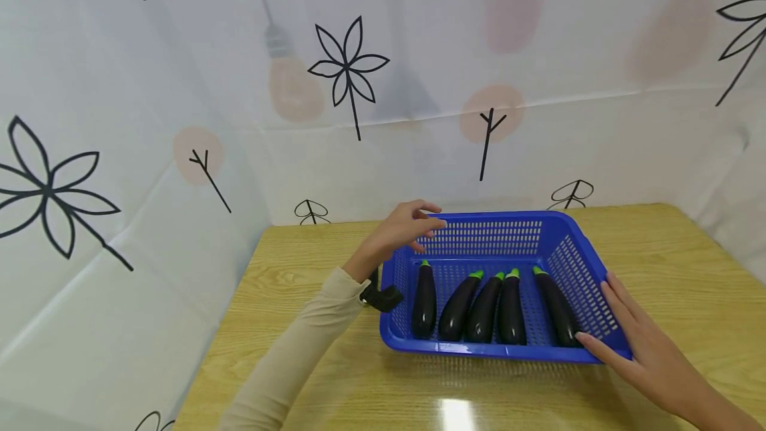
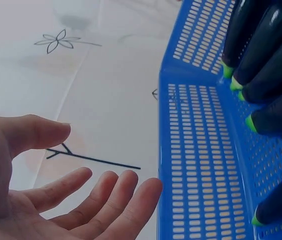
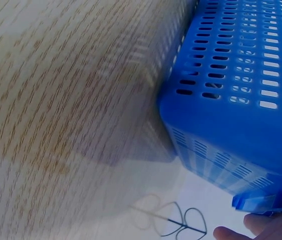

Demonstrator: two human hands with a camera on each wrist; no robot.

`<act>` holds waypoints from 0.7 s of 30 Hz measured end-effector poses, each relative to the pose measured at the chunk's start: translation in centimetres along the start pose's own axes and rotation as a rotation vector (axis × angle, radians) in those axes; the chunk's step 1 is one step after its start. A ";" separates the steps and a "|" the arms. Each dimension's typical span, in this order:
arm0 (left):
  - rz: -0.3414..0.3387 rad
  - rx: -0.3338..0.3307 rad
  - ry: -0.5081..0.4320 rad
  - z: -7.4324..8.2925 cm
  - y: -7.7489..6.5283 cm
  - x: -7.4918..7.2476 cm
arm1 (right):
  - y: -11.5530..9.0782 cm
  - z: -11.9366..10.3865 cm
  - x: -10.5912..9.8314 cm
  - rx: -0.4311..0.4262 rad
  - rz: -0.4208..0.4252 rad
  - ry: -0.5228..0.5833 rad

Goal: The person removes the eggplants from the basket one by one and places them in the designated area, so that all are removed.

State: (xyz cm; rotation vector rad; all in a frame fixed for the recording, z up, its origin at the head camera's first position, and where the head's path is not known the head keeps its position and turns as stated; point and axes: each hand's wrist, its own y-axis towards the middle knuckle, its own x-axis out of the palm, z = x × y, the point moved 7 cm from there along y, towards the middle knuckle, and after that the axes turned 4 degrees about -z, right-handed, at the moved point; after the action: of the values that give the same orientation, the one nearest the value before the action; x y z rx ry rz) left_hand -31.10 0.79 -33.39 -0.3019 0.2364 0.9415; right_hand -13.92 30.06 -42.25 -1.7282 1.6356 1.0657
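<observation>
Several dark purple eggplants [image 1: 512, 311] with green stem ends lie side by side in a blue plastic basket [image 1: 473, 349] with slotted walls. My left hand [image 1: 399, 231] hovers over the basket's far left corner, fingers loosely bent and holding nothing. In the left wrist view the left hand [image 2: 91, 200] appears beside the basket wall [image 2: 195, 150], palm empty. At the basket's right side my right hand [image 1: 649, 351] grips the rim, thumb over the near right corner and fingers along the outer wall. Only fingertips [image 3: 230, 234] of it show in the right wrist view.
The basket stands on a wood-grain table [image 1: 287, 351]. White cloth [image 1: 419, 85] printed with flowers and leaves hangs behind the table and at its sides. A black band [image 1: 383, 296] is on the left wrist.
</observation>
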 end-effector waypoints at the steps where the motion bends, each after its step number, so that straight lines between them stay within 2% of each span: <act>1: -0.004 0.001 0.004 0.1 0.1 0.2 | 0.0 0.0 0.0 0.000 0.000 0.001; 11: -0.058 -0.003 0.017 1.0 0.9 2.9 | -0.1 0.0 0.0 0.001 -0.003 -0.004; 21: -0.096 0.001 -0.043 1.1 2.1 4.8 | 0.1 0.1 0.0 0.016 -0.020 -0.015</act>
State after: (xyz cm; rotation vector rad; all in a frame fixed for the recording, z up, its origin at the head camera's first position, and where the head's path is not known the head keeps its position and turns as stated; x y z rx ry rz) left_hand -30.00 6.02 -34.22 -0.2898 0.1812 0.8517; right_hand -13.99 30.08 -42.31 -1.7188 1.6102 1.0508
